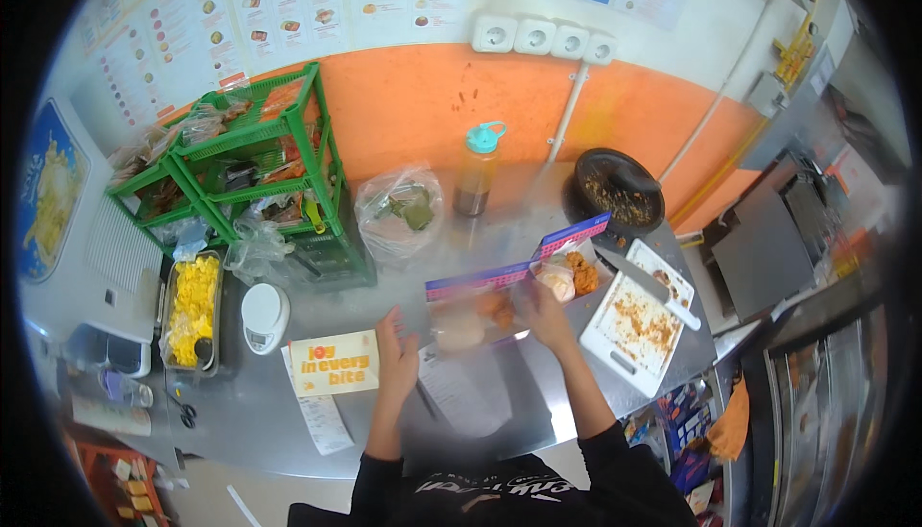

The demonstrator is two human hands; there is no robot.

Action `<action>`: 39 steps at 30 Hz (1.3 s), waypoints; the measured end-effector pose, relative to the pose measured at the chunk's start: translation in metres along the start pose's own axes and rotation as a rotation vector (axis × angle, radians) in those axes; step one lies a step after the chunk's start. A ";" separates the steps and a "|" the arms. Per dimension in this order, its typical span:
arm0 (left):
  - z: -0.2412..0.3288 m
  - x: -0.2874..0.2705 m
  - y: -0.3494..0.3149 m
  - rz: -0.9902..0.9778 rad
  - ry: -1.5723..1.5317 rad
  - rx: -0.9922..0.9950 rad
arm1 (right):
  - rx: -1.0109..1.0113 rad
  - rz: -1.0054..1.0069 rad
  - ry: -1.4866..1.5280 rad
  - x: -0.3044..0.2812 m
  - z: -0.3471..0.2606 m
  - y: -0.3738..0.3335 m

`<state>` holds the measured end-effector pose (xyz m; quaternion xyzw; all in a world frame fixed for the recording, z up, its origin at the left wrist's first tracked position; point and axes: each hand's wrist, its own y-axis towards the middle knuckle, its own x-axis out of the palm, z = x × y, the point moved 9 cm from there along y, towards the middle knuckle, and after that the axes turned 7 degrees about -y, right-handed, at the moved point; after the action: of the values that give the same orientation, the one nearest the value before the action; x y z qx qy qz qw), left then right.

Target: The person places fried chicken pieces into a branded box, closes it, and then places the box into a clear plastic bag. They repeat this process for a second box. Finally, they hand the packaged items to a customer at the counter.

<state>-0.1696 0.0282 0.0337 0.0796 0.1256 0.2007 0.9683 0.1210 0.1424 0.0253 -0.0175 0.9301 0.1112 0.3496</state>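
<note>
My left hand (398,359) is beside the right edge of a cream card with orange print (334,378), its fingers stretched out. I cannot tell whether it touches the card. My right hand (545,316) is at the right end of an open food box with a purple lid (480,282), its fingertips smeared and partly hidden. That box is blurred, with a pale lump and a brown fried piece inside. Behind my right hand stands a second open box (574,231), holding fried chicken (581,273) and a white wrapped bundle (556,282).
A white cutting board (624,344) with crumbs and a knife (677,308) is at right, before a stone mortar (615,191). A bottle (476,171), bag of leaves (399,215), green racks (317,181), scale (265,316), yellow-food tray (192,311) and scissors (184,412) stand around.
</note>
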 end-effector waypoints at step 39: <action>0.067 0.055 -0.004 -0.070 0.445 0.151 | -0.267 -0.300 -0.071 -0.066 -0.024 0.005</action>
<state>-0.1014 0.0403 0.0854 0.1013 0.3531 0.1697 0.9145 0.1545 0.1386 0.0873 -0.1979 0.8812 0.1809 0.3894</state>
